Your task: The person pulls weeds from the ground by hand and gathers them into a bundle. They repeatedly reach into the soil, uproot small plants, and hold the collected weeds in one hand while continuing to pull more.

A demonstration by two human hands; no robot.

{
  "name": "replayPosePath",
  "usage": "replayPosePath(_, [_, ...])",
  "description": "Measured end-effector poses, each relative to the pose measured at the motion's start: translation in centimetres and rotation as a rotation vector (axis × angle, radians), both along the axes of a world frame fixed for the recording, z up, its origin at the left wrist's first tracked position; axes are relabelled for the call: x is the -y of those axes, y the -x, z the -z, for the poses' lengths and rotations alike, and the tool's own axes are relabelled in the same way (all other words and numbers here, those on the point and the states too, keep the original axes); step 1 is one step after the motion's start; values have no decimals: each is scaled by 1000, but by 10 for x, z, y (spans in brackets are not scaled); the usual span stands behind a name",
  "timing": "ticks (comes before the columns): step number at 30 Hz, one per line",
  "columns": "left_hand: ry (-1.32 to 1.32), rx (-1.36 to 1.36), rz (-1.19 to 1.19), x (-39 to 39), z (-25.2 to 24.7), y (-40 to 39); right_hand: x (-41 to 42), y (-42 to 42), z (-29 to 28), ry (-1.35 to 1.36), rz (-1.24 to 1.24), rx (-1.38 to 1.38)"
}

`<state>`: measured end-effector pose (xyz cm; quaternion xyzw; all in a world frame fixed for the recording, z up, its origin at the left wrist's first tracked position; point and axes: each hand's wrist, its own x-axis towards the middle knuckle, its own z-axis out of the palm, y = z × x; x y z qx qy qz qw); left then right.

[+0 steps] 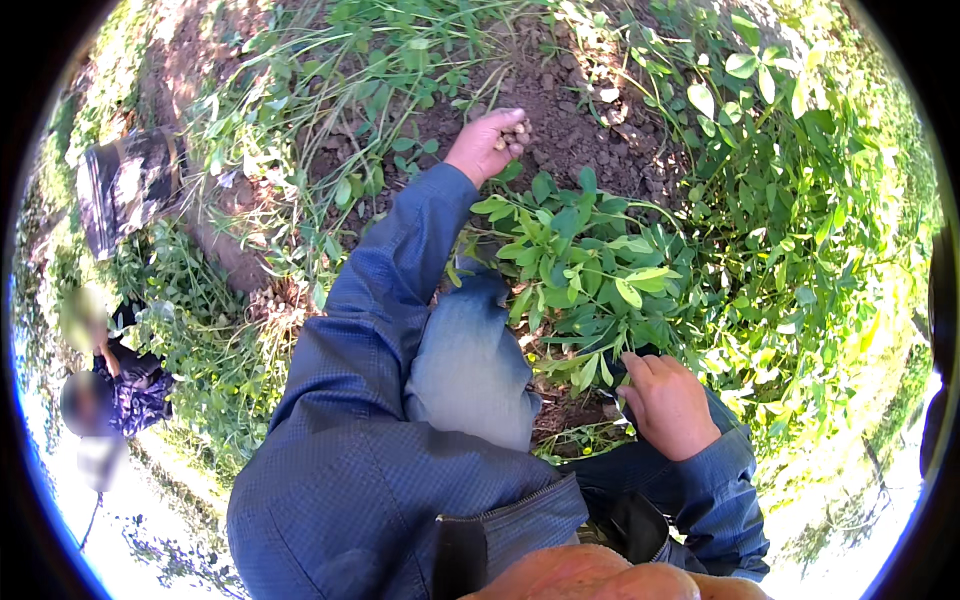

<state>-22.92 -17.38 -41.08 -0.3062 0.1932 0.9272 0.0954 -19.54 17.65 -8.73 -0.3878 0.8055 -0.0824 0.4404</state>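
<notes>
My left hand (487, 142) reaches out over the loose brown soil (570, 127), its fingers curled around several small, pale peanut pods (516, 136). Just below it, a leafy green peanut plant (577, 255) spreads in front of my knees. My right hand (667, 409) is bent over my right leg, with its fingertips against the plant's lower leaves. Whether those fingers grip a stem is hidden by the leaves and the back of the hand.
Pulled green plants (360, 82) lie beyond my left arm. A dark bag or sack (131, 187) is at far left. Other people (135, 382) are at the left edge, partly blurred. Dense leafy plants (810, 247) stand on the right. My jeans-clad knee (472, 360) is between my arms.
</notes>
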Motion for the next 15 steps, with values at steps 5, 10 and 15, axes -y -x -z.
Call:
replayPosePath(5, [147,154,-190,1,-43,-43,-2,-13,-3,-10,32,-1])
replayPosePath(10, [325,348,-224,15,-93,-128,-12,-26,0,62,56,-56])
replayPosePath(15, [275,492,-274,89,-134,-232,-19,-36,0,60,22,-97])
